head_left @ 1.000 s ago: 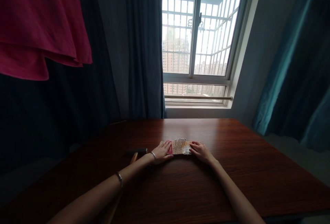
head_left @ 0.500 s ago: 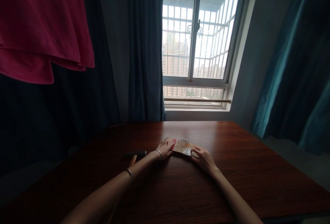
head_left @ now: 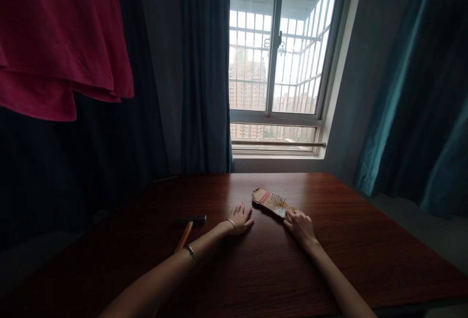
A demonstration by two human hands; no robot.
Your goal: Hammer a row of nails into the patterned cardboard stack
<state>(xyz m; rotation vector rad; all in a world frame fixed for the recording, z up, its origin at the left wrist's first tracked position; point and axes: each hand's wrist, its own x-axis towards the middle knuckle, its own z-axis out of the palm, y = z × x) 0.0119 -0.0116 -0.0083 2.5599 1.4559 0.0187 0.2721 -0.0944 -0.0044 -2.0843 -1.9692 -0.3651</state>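
A narrow, speckled tan board (head_left: 270,203) with a pink band lies slanted on the table, its far end pointing left. Several nails (head_left: 278,198) stand upright in a row near its middle. My right hand (head_left: 300,225) grips the near right end, with thumb and fingers closed on it; they hide that end. Palm down on the tabletop, my left hand (head_left: 240,219) has its fingers spread just left of the board and holds nothing. A hammer (head_left: 190,223) with a dark head and wooden handle lies left of that hand, its handle partly behind my left forearm.
The brown wooden table (head_left: 351,249) runs back to the wall below a barred window (head_left: 272,79). Blue curtains (head_left: 206,89) hang behind it and to the right. A pink cloth (head_left: 66,40) hangs at upper left.
My left hand has let go of the board and now rests flat beside it. The board has shifted right and turned, its left end swinging away, with my right hand still on it.
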